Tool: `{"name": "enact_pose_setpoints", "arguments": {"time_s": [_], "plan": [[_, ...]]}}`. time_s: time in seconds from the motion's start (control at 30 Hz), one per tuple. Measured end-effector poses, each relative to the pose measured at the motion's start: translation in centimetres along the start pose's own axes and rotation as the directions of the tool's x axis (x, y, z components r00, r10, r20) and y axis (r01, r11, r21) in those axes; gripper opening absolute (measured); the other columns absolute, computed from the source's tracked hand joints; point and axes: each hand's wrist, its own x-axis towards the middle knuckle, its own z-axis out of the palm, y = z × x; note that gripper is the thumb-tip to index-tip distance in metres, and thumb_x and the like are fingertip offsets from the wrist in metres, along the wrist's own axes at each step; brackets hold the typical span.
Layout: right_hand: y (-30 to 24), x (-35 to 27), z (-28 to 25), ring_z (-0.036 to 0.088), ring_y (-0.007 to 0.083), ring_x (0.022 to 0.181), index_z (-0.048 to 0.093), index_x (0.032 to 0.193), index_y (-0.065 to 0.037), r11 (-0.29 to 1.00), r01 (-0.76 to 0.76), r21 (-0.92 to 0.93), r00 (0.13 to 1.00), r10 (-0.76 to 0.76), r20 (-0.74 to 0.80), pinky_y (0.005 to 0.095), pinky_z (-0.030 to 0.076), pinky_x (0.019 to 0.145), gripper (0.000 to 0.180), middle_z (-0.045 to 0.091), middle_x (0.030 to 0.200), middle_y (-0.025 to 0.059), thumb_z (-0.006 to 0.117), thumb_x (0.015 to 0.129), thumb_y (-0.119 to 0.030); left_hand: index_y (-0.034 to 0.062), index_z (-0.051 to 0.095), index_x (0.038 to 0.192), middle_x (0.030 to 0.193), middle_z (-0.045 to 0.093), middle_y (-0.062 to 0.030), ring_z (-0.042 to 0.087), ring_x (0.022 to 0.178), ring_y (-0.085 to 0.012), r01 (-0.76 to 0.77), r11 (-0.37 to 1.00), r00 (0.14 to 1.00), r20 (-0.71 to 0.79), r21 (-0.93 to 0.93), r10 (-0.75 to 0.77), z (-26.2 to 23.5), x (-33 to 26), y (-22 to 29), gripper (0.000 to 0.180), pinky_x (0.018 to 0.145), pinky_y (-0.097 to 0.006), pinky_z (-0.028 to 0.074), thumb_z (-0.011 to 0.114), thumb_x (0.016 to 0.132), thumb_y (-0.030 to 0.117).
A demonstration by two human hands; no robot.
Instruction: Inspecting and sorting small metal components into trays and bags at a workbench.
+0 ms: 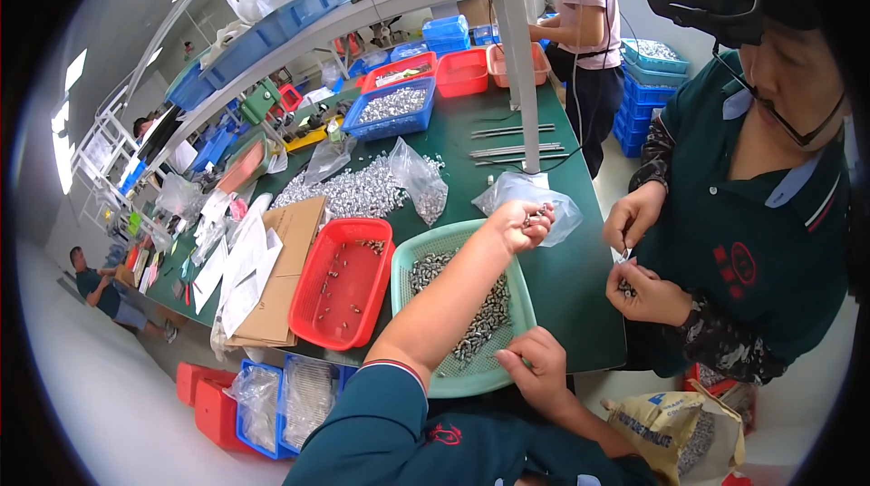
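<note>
My left hand (526,225) is stretched out over the far right corner of a pale green basket (527,305). Its fingers curl around several small metal fittings (541,212), held in the upturned palm. Inside the basket lies a heap of similar silvery fittings (480,318), partly covered by my left forearm. At the basket's near right rim, my right hand (541,368) is closed with thumb and fingers together; whatever it pinches is too small to make out. A clear plastic bag (564,214) lies just beyond my left hand.
Left of the basket stands a red tray (304,305) with a few fittings, beside cardboard (290,250). Loose metal parts (358,191) and a blue crate (430,114) sit farther back. A white post (521,60) rises from the green table. A co-worker's hands (648,291) work at right.
</note>
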Motion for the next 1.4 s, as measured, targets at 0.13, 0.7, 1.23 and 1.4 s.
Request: {"name": "enact_pose_setpoints", "arguments": {"time_s": [0.13,0.7,1.23,1.4], "plan": [[-0.2,0.1,-0.1,0.054,0.0229,0.064,0.058,0.067,-0.002,0.995,-0.091,0.032,0.996,0.091,-0.007,0.0318,0.042,0.059,0.015,0.056,0.067,0.0076,0.069,0.075,-0.007,0.0011,0.046,0.100,0.080,0.046,-0.0052,0.035,0.052,-0.0056,-0.065,0.996,0.997,0.052,0.059,0.062,-0.5,-6.8,-1.8,0.010,0.038,-0.016,0.026,0.044,0.092,0.007],[-1.8,4.0,5.5,0.050,0.0166,0.060,0.060,0.075,-0.001,0.990,-0.143,0.014,0.988,0.141,0.066,0.0292,0.040,0.056,0.009,0.054,0.067,0.0051,0.065,0.080,-0.006,0.0074,0.052,0.086,0.073,0.048,-0.0034,0.035,0.050,-0.0062,-0.287,0.957,0.956,-0.045,0.048,0.289,-7.6,-22.4,-14.0,0.035,0.038,-0.016,0.023,0.037,0.098,0.036],[-1.6,4.4,6.3,0.051,0.0223,0.062,0.059,0.070,-0.003,0.960,0.105,-0.260,0.993,-0.086,0.084,0.0323,0.040,0.056,0.009,0.055,0.066,0.0056,0.068,0.074,-0.004,0.0031,0.057,0.093,0.073,0.048,-0.0016,0.033,0.050,-0.0060,-0.354,0.931,0.930,-0.071,0.089,0.361,-7.8,-23.1,-13.7,0.023,0.040,-0.018,0.024,0.049,0.090,0.025],[-2.1,4.4,6.4,0.050,0.0220,0.058,0.060,0.069,-0.006,0.966,0.115,-0.231,0.991,-0.097,0.087,0.0326,0.040,0.053,0.010,0.056,0.063,0.0037,0.071,0.071,-0.006,0.0017,0.057,0.093,0.073,0.049,-0.0031,0.034,0.048,-0.0055,-0.381,0.923,0.920,-0.085,0.045,0.384,-7.6,-22.8,-13.8,0.019,0.039,-0.018,0.023,0.050,0.091,0.019]]}}
